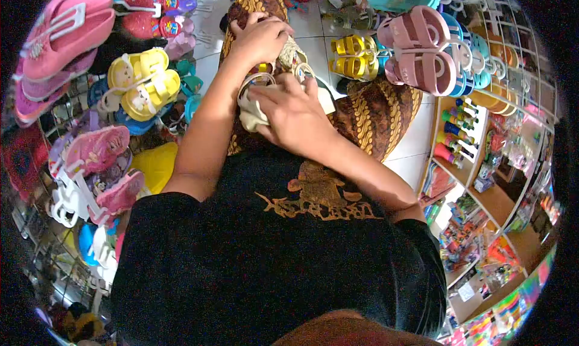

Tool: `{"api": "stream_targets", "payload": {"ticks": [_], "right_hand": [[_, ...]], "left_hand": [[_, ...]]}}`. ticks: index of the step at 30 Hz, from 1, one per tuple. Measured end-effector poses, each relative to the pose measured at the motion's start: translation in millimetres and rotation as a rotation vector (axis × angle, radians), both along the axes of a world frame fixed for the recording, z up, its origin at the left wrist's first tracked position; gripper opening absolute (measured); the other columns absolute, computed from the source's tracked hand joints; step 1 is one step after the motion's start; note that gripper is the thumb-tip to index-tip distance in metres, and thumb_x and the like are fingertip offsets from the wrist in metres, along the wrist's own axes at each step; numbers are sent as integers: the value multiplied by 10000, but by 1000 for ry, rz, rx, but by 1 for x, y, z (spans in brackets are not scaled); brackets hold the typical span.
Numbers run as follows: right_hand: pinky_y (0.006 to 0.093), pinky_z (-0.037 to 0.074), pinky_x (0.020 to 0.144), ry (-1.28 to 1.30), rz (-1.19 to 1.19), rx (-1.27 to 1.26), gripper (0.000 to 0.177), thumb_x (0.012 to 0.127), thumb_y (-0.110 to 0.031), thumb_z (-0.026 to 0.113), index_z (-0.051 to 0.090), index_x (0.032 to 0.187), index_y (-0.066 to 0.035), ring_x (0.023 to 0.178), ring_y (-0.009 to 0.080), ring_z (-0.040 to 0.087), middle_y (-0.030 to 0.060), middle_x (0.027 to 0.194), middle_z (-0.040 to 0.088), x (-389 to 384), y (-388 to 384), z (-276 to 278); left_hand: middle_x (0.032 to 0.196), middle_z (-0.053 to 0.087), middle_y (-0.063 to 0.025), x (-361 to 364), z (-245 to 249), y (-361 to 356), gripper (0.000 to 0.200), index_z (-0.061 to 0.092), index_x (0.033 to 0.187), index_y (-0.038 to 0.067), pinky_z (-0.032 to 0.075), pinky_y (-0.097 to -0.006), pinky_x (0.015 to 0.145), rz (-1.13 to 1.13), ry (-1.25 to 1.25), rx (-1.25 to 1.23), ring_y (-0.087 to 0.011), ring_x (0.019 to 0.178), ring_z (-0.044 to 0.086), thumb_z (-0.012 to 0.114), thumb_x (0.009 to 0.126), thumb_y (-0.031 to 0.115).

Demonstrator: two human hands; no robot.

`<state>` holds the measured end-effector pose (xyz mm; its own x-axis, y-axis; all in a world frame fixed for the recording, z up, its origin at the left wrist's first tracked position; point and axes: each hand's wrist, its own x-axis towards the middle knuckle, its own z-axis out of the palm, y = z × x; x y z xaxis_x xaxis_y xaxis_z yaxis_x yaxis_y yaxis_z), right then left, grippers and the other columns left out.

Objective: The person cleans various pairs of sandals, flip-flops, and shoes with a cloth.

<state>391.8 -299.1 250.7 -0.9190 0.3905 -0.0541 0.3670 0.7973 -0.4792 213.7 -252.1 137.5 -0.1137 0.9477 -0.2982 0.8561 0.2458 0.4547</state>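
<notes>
A pair of cream sandals [325,98] lies in front of my torso, between my legs in brown-and-gold batik cloth [377,120]. Rounded straps stand up from them, a dark edge runs along the right side, and a plaited beige part shows at the far end. My left hand [260,41] is bent over that far end, its fingertips partly hidden. Nearer to me, my right hand [295,114] presses its curled fingers into the soft cream material at the near end, between the straps.
Hanging footwear surrounds me: pink shoes [69,32] and yellow sandals [145,83] on the left rack, pink two-strap sandals [419,50] on the right. Small golden sandals [354,56] hang beyond my hands. A wooden shelf [482,207] with packaged goods stands at right, over white floor tiles [410,141].
</notes>
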Motion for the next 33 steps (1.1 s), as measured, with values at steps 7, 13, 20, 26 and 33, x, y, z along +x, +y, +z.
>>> {"api": "stream_targets", "payload": {"ticks": [7,13,20,26,33], "right_hand": [[457,423,852,3,344,-444,409,709,-199,761,711,1110,-140,1073,289,526,17,1271,650,18,3,17],[443,392,911,141,77,-212,469,726,-207,727,692,1192,-163,1080,296,524,31,1299,636,7,16,6],[448,384,931,-51,389,-526,394,777,-182,665,704,1168,-150,1083,245,542,23,1221,678,18,6,5],[440,402,902,309,130,-637,323,800,-235,637,715,1110,-186,1039,282,574,19,1049,690,7,-3,-10],[365,475,795,207,154,-987,353,717,-258,567,741,931,-37,884,266,567,83,858,695,30,40,9]], "left_hand": [[1352,586,41,2,6,-7,298,704,1149,263,140,-814,1017,24,5,17,-271,1376,357,486,950,303],[1351,586,33,-2,-21,-6,293,702,1149,255,139,-826,1015,3,-41,89,-284,1378,354,494,944,284],[1328,594,60,0,-1,-10,289,691,1147,271,171,-757,1027,23,17,52,-284,1367,347,472,962,308],[1331,597,70,1,-3,-11,266,691,1138,286,141,-735,1047,45,-6,56,-267,1372,347,497,962,333],[1362,587,38,-4,-6,-9,289,711,1132,266,108,-802,1026,41,-80,82,-310,1368,360,500,939,312]]}}
